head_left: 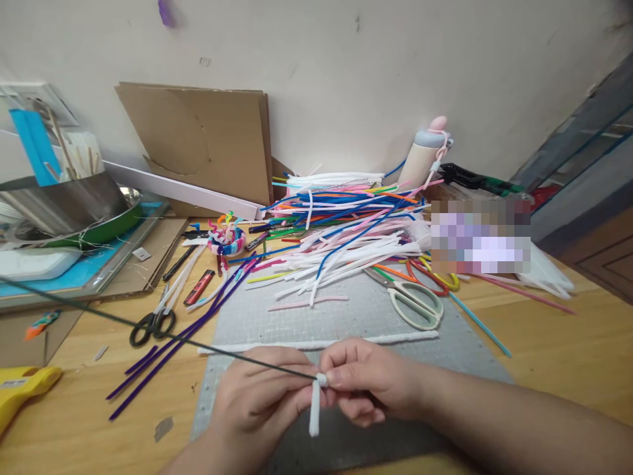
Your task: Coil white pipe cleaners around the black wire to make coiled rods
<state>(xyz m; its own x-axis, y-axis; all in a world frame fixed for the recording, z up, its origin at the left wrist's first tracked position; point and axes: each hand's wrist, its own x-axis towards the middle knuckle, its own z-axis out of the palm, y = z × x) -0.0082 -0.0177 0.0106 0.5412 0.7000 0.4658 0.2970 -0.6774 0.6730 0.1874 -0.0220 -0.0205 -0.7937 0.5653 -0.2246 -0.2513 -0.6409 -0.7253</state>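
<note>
My left hand (267,396) and my right hand (370,382) meet over the front of the grey cutting mat (277,323). Between their fingertips is a white pipe cleaner (314,409), coiled at the end of a long, thin dark green stick (212,347). Its loose end hangs down below the fingers. The stick runs from the left edge of the view to the coil. My right thumb and forefinger pinch the coil, while my left fingers are closed around it from the other side; the left fingertips are partly hidden. Behind the hands, another white pipe cleaner (395,338) lies across the mat.
Many coloured pipe cleaners (346,244) are heaped behind the mat. Pale-handled scissors (418,305) lie right, black-handled scissors (153,328) left, near purple pipe cleaners (168,349). Cardboard sheets (198,145) and a bottle (420,158) stand near the wall. A metal pot (74,204) is far left.
</note>
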